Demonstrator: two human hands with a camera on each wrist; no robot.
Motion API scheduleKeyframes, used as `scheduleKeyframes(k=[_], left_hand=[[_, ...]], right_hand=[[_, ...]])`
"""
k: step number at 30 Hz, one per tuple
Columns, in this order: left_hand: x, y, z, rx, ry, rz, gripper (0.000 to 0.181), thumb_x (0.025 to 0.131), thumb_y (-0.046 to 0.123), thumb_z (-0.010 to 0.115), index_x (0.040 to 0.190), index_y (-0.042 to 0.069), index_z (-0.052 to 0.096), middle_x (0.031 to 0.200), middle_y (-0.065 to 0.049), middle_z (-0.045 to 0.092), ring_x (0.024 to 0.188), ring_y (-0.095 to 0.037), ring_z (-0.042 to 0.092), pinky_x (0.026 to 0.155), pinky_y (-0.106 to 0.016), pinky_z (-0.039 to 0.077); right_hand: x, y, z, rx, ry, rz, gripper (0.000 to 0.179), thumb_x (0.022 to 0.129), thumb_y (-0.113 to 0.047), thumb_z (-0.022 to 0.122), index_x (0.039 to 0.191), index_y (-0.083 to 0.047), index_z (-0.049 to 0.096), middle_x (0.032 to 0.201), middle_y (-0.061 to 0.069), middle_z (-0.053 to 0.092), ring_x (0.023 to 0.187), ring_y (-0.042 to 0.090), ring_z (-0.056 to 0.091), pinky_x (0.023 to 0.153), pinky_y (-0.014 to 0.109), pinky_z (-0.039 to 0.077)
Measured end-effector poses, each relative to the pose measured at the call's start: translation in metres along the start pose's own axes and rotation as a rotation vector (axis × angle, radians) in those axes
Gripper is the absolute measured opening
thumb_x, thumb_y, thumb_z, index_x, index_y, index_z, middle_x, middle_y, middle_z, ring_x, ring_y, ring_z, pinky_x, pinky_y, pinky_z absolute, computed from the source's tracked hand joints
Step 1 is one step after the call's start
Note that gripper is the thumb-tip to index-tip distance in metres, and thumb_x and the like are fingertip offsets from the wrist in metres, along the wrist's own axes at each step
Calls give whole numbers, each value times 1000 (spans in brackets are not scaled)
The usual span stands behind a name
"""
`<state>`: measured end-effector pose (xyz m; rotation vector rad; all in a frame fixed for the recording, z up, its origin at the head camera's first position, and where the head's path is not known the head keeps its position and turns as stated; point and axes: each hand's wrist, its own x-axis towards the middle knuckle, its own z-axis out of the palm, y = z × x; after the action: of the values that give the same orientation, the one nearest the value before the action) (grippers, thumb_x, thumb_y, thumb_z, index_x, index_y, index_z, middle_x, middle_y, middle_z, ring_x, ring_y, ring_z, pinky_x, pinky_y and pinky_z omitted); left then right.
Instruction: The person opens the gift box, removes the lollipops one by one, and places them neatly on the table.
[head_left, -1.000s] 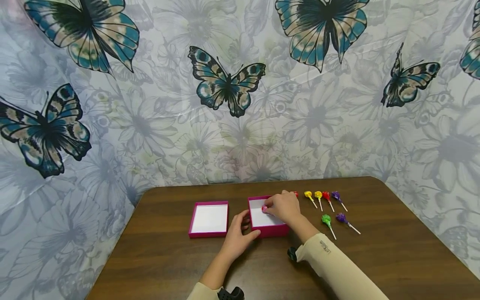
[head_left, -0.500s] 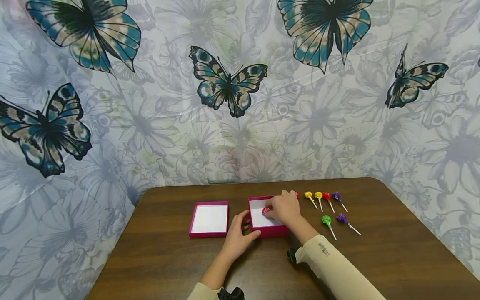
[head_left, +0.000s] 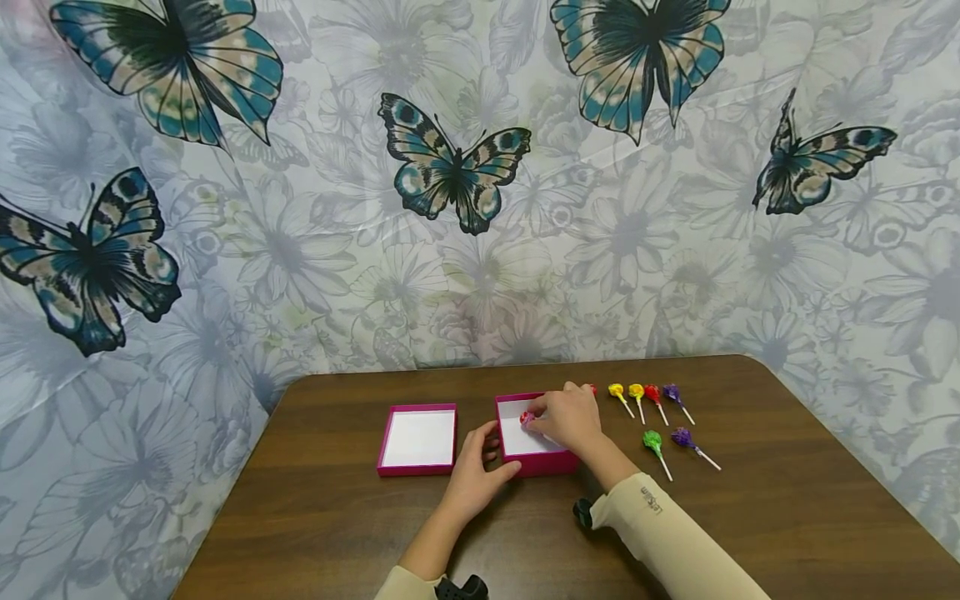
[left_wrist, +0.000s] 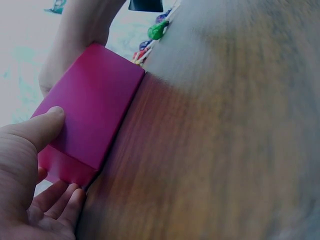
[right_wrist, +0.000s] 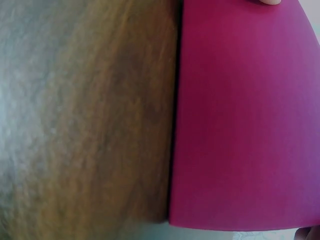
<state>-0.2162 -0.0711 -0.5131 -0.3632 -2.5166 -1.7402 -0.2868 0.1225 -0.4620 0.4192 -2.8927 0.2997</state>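
A magenta box with a white inside stands on the table. My left hand grips its near left corner, the thumb on the front wall and the fingers against the left side. Over the box, my right hand pinches a lollipop with a pink-red wrapped head; its stick is hidden by the hand. Most of the box's inside lies behind that hand. The right wrist view shows mainly the front wall of the box, with a fingertip at the top edge.
To the left lies a shallow magenta lid, white side up. Right of the box lie yellow, red, purple and green lollipops. Another red head peeks out behind my right hand. A butterfly-print cloth hangs behind the wooden table.
The pinched lollipop's head has turned and shifted slightly within my right hand's fingers. My left hand and the box have stayed in place.
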Motion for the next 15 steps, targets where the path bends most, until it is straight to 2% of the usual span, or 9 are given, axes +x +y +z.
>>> scheduleKeyframes(k=[9,15], left_hand=[[0,1,0,-9,-4,-6,71,86,28,79,145,8,44,135,-14,51,123,-28,55,104,-46,52],[0,-1,2,-14,-5,2,72,86,26,79,146,8,43,137,-14,49,124,-28,54,104,-46,52]], right_hand=[[-1,1,-2,70,-20,32,26,77,-46,82,99,-30,81,91,-10,78,71,15,41,68,34,29],[-1,4,-5,141,-3,53,28,79,-48,80,100,-30,81,92,-12,78,76,14,48,71,34,33]])
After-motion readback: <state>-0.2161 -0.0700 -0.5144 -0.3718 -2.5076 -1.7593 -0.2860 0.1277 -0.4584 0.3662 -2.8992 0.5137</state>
